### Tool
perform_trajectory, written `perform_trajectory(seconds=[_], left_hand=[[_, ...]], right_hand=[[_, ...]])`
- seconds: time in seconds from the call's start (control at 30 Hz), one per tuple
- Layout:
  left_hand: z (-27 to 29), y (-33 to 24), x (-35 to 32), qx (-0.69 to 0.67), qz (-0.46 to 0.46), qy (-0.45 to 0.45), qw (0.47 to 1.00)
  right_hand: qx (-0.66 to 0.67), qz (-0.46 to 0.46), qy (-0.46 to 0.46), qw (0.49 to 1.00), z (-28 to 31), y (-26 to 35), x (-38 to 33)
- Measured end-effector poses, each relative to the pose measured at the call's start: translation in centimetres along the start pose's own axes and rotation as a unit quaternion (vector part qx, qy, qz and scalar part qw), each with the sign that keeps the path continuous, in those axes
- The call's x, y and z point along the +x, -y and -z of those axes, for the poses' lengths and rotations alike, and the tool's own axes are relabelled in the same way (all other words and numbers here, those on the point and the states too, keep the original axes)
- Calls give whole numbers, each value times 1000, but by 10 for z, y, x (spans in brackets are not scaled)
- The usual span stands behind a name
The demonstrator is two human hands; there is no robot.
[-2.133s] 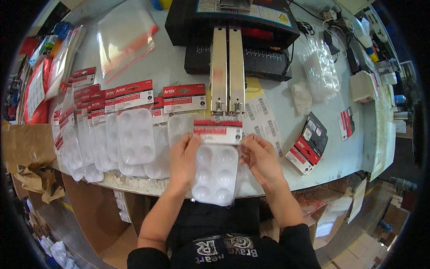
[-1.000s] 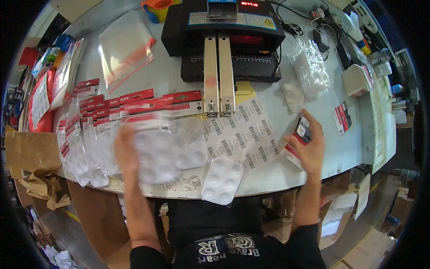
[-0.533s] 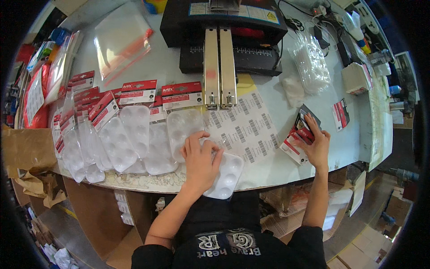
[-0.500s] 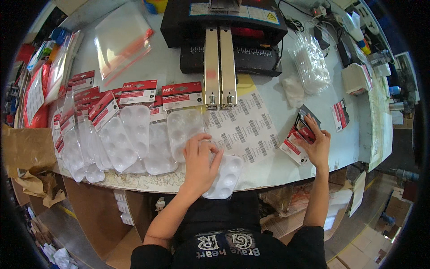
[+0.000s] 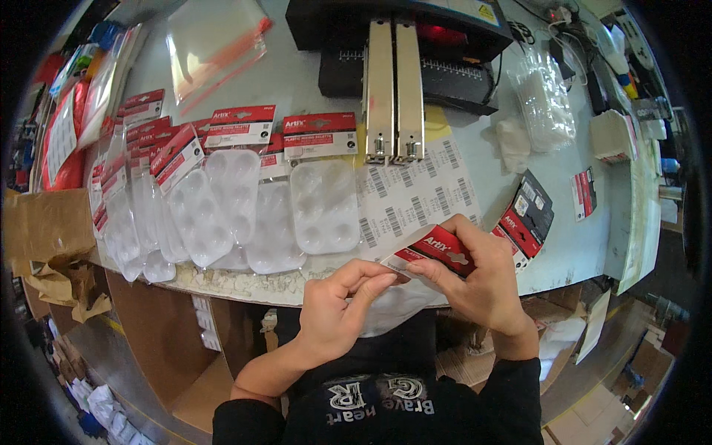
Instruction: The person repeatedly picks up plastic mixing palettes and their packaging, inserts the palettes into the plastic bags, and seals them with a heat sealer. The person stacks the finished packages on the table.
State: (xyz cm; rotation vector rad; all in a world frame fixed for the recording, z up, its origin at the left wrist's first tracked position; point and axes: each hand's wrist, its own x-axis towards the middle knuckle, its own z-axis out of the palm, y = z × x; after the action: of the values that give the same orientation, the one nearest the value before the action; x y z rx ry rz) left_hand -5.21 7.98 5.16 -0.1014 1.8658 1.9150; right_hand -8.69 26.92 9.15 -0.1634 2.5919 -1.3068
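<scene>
Pale worktable (image 5: pixel 297 81), red card (image 5: pixel 436 247) pinched in right fingers (image 5: pixel 439 274), left fingers (image 5: pixel 371 292) pinching clear bag (image 5: pixel 399 307)

The header card (image 5: pixel 439 248) is mostly red, with white showing at its left end and a little hang slot, and it's tilted, gripped in the right hand (image 5: pixel 482 278). Right below is a whitish palette (image 5: pixel 397 310), half covered by the hands so can't see the wells, sticking out past the table's (image 5: pixel 567 256) front edge.
</scene>
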Motion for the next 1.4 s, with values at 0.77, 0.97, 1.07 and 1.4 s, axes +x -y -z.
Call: perform_trajectory(seconds=[0.77,0.97,1.07,1.4], left_hand=[[10,23,13,10,-72,-220,973],[6,18,50,85,-118,-222,964],[8,19,85,105,-110,-238,959],[18,37,105,113,-124,-211,963]], right_hand=[[377,-154,19,913,-17,-43,-23],[460,-174,-60,869,-38,-52,9],[512,-151,-137,834,-53,-64,40],[435,-141,-155,876,-53,-77,50]])
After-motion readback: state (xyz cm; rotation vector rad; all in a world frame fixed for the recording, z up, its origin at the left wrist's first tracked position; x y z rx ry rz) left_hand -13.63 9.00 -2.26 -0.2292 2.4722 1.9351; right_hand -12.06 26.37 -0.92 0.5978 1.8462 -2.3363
